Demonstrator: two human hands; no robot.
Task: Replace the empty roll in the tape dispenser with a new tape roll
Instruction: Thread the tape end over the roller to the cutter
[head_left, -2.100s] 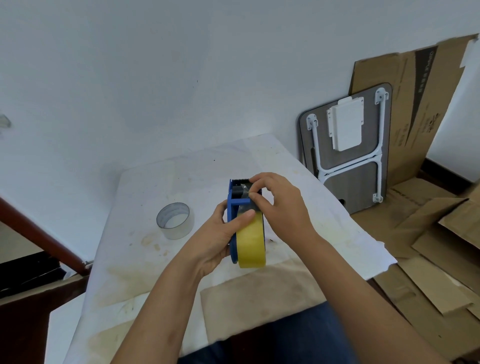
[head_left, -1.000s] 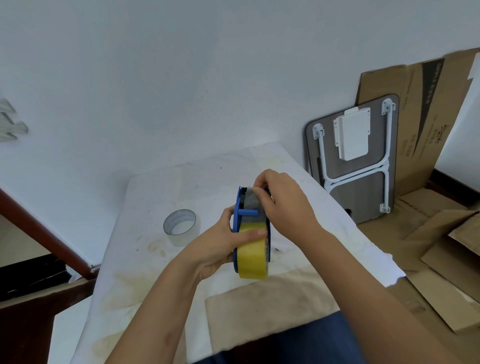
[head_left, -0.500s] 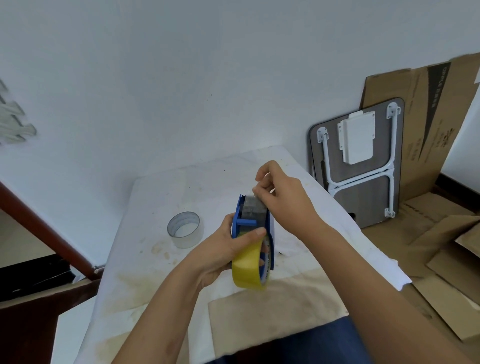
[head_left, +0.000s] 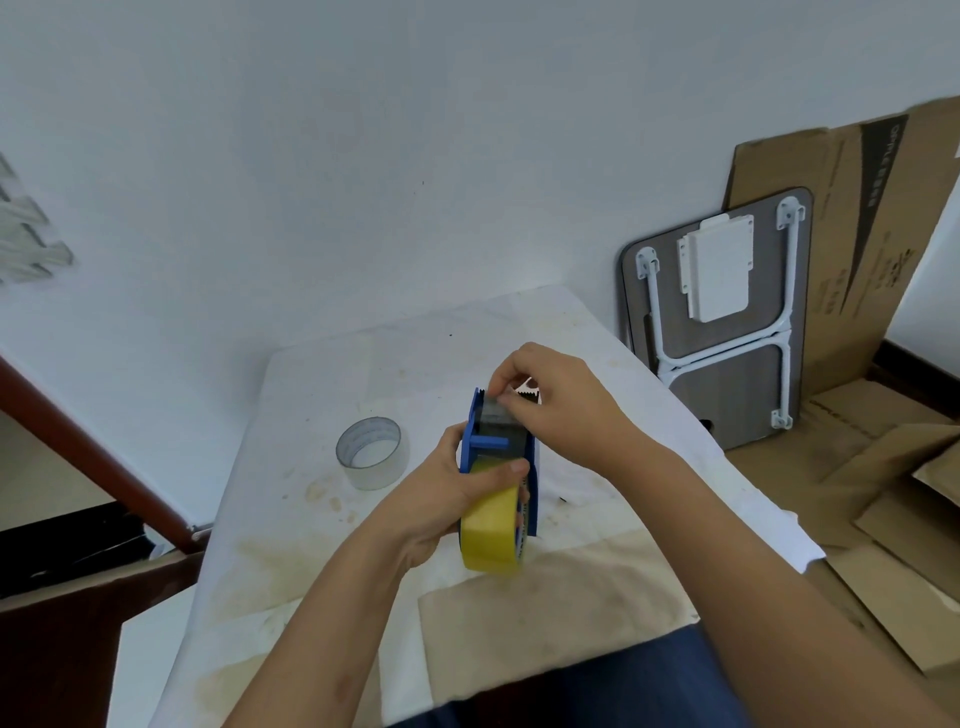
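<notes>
A blue tape dispenser (head_left: 480, 441) is held upright above the table, with a yellow tape roll (head_left: 491, 530) seated in its lower part. My left hand (head_left: 452, 493) grips the dispenser from the left, thumb pressed over the top of the yellow roll. My right hand (head_left: 558, 405) pinches the tape end at the dispenser's toothed top edge. An empty clear roll core (head_left: 371, 452) lies on the table to the left of the dispenser, apart from both hands.
The white, stained table (head_left: 322, 519) ends against the wall at the back. A folded grey table (head_left: 722, 322) and flat cardboard (head_left: 857, 249) lean on the wall to the right. More cardboard pieces (head_left: 893, 493) cover the floor at right.
My right hand's fingers have moved up to the dispenser's toothed top edge. The dispenser has stayed in my left hand, and the view has tilted a little.
</notes>
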